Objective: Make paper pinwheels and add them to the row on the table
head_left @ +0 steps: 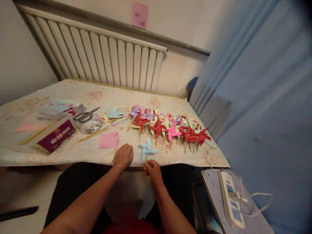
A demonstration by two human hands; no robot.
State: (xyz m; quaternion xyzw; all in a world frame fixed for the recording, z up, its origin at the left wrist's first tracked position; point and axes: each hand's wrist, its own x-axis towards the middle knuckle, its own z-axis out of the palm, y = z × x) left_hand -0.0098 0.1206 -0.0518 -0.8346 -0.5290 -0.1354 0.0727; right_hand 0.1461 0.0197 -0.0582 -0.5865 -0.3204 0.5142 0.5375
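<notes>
My right hand (153, 170) pinches the wooden stick of a light blue paper pinwheel (147, 149) at the table's front edge, with the wheel upright above my fingers. My left hand (123, 156) rests curled in a loose fist on the table (73, 152) just left of the pinwheel, and I cannot see anything in it. A pink paper square (109, 140) lies just left of my left hand.
A long row of finished red, pink, purple and yellow pinwheels (170, 126) lies across the table's right half. Scissors (85, 115) rest on a clear round container, beside a purple box (56, 135), loose sticks and cut paper. A power strip (230, 198) sits lower right.
</notes>
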